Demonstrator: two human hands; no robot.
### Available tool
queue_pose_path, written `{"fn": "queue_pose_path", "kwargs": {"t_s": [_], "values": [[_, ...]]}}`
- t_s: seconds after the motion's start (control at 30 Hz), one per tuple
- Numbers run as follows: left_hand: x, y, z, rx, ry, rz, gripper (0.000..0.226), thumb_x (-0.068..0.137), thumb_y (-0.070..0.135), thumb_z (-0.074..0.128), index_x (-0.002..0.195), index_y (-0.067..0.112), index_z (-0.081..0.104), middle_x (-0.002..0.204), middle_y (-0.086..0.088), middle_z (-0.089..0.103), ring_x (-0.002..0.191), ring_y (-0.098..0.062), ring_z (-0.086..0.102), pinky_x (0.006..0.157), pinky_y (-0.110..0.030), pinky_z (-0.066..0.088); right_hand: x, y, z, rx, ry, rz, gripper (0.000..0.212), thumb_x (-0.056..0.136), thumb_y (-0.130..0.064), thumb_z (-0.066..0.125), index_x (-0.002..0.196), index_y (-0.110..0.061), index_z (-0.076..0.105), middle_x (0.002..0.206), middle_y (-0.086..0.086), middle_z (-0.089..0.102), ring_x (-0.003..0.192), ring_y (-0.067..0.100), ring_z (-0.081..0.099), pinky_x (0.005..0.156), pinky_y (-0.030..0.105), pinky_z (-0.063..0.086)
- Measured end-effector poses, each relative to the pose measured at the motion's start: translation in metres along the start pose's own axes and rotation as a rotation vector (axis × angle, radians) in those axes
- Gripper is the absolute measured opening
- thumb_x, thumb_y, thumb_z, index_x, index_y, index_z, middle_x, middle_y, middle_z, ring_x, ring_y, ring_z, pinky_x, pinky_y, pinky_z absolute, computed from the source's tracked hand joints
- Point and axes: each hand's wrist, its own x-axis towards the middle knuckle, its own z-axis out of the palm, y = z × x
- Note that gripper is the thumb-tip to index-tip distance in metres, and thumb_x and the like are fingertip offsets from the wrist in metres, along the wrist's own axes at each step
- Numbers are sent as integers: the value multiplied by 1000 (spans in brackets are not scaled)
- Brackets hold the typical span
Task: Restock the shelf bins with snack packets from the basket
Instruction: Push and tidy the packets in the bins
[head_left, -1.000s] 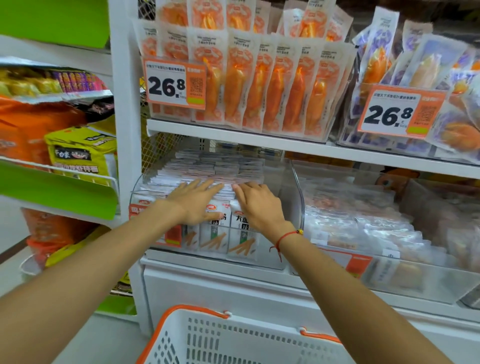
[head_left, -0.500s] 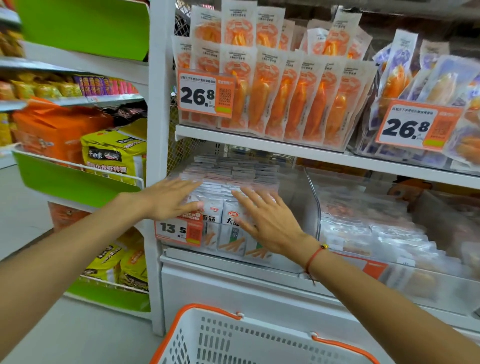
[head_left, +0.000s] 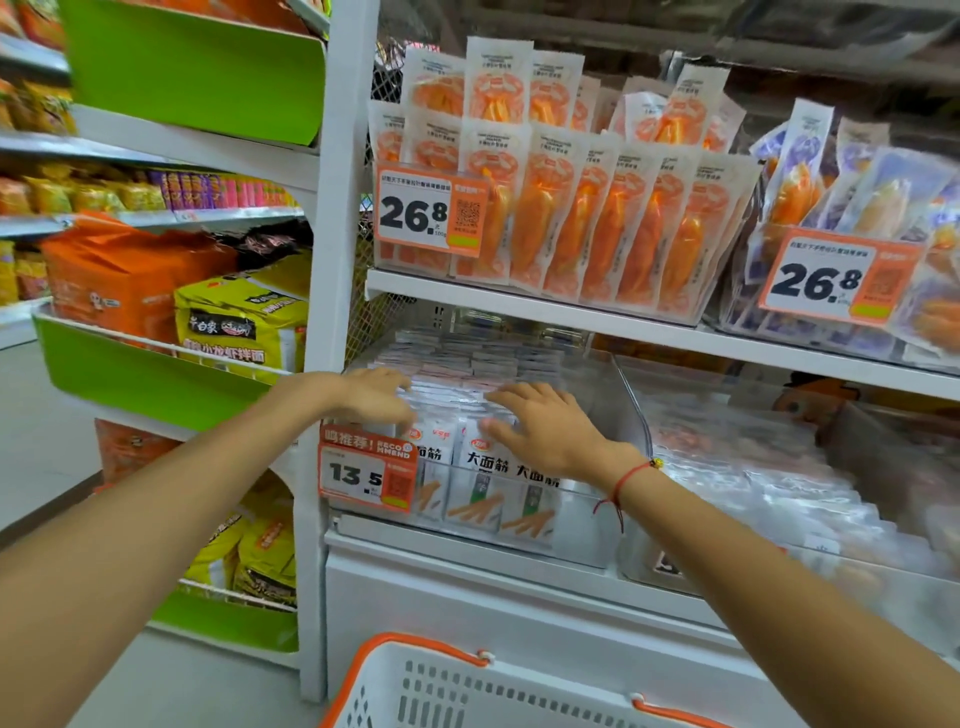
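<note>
A clear plastic shelf bin (head_left: 626, 410) on the lower shelf is packed with rows of white snack packets (head_left: 480, 488) printed with orange sticks. My left hand (head_left: 371, 397) lies flat on the packets at the bin's front left, fingers spread. My right hand (head_left: 545, 426) rests flat on the packets to the right of it, fingers straight, a red string at the wrist. Neither hand holds a packet. The white basket (head_left: 415, 686) with an orange rim sits below at the bottom edge; its inside is barely visible.
A 13.5 price tag (head_left: 366, 475) hangs on the bin's front. A second clear bin (head_left: 779, 467) of pale packets stands to the right. The shelf above holds orange packets (head_left: 571, 218) and purple ones (head_left: 852, 208). Green shelves (head_left: 145, 374) with noodle bags stand left.
The view has swung left and moved closer. My hands have drawn slightly apart and stay flat on the packets at the bin's front.
</note>
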Motion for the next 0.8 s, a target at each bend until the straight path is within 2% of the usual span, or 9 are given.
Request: {"fn": "queue_pose_path", "kwargs": {"t_s": [0.1,0.17,0.2,0.3,0.47,0.53,0.6,0.7,0.8], "values": [[14,-7,-4,-256,-47,58,40,84,43,35,114,16,34,128,-5,31,121,-17,28,105,-35,22,12,-12,1,79,46,30,53,101,-46,19,148,-23,27,155,0,25,142,22,21,116,48,13],[28,-4,-6,-263,9,76,46,100,39,23,137,15,33,149,-8,25,139,-20,20,116,-40,12,31,-18,4,90,22,100,55,102,-42,18,152,-19,15,159,1,13,146,23,11,118,48,8],[38,-2,-6,-199,54,57,51,103,36,17,149,15,20,158,-6,11,146,-22,8,119,-41,5,42,-20,6,103,3,153,57,102,-41,19,153,-17,7,160,1,4,147,23,5,118,48,4],[65,-2,-3,-8,168,2,52,103,39,11,152,25,-3,159,-1,-10,147,-21,-8,119,-41,-2,77,-16,11,179,-58,311,63,101,-43,20,152,-18,-6,159,-1,-12,147,21,-6,119,45,-4],[96,-7,4,-29,25,-75,49,102,32,16,148,15,24,157,-8,20,143,-24,21,118,-40,14,107,1,30,203,-179,270,51,99,-44,18,144,-23,28,153,2,27,139,22,25,116,47,13],[106,-10,-10,-18,-61,-98,54,96,37,26,145,14,30,152,-11,31,137,-28,32,115,-46,24,109,5,23,214,-244,236,37,101,-37,21,124,-23,47,123,2,49,112,16,45,107,40,26],[119,-10,-24,38,28,-78,60,92,40,26,146,16,28,153,-9,28,139,-28,29,115,-45,25,119,7,13,218,-207,235,30,101,-23,29,107,-15,58,104,8,56,91,19,50,92,36,37],[129,1,-19,134,215,2,60,96,45,18,151,20,16,159,-6,10,145,-27,12,118,-42,14,133,8,20,200,-49,310,46,96,-36,31,132,-10,45,140,16,43,132,31,39,106,41,31],[143,0,5,137,195,-26,54,101,39,14,152,23,8,160,-4,0,146,-28,5,119,-43,5,134,7,33,128,-180,302,58,100,-42,21,151,-17,15,160,4,6,147,24,5,118,47,4]]}}
